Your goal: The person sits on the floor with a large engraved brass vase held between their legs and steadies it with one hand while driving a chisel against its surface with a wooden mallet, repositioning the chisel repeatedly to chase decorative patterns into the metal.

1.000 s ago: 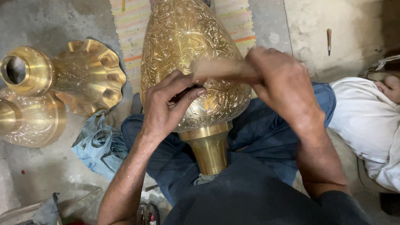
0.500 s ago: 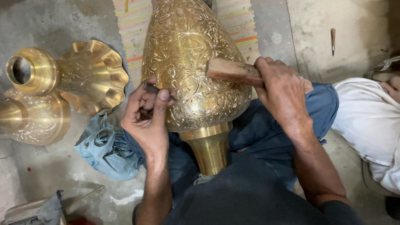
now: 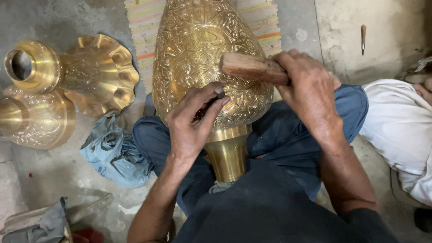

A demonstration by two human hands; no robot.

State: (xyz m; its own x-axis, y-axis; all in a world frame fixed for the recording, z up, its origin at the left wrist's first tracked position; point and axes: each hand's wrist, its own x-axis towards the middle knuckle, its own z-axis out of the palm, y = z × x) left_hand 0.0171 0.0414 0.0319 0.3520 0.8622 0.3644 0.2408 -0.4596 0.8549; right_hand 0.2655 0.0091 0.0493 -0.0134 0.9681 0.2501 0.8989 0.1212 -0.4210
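Right now your vase lies across your lap, filling the middle, open floor only top right. Two brass pieces crowd the left, a blue cloth beside them. Your right hand grips a mallet; your left hand pinches a small tool against the vase.
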